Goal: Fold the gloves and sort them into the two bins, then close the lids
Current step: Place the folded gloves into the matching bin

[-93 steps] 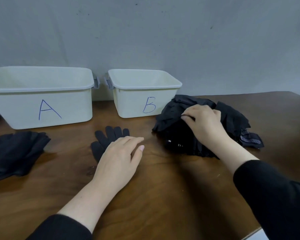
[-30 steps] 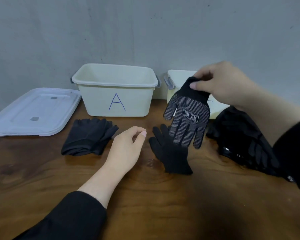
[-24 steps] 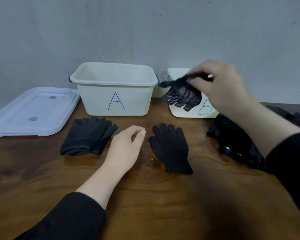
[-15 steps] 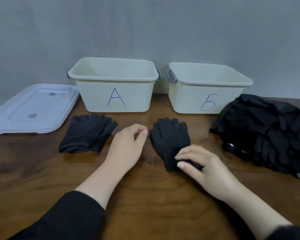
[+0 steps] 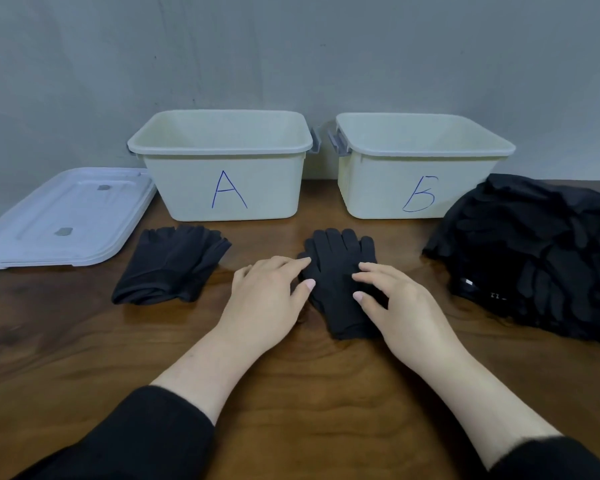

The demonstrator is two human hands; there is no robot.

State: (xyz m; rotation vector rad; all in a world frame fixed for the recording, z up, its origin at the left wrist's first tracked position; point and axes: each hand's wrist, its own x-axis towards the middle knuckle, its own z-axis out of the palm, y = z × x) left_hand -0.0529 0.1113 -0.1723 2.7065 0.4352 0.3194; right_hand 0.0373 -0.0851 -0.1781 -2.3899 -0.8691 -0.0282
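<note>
On the brown wooden table [image 5: 291, 393], both hands are lying palm down with loosely spread fingers, flanking a flat black knit glove [image 5: 338, 271] that is pointing its fingers toward the bins. The left hand [image 5: 267, 299] is touching the glove's left edge with its fingertips [image 5: 305, 261], its thumb resting against the fabric; the right hand [image 5: 400, 313] is pressing lightly on the glove's right side, covering part of the cuff. Neither hand is gripping anything; both are lying flat and unclenched. Black sleeves [image 5: 146, 441] are covering both forearms near the bottom edge.

Behind the glove, two cream plastic bins are standing side by side without lids, one marked A [image 5: 222, 188] and one marked B [image 5: 416, 188] in blue. A translucent white plastic lid [image 5: 63, 220] is lying flat to the left of bin A. A folded bundle of black gloves [image 5: 170, 268] is sitting between that lid and the left hand. A loose heap of black gloves [image 5: 541, 254] is spreading out to the right, beside bin B.
</note>
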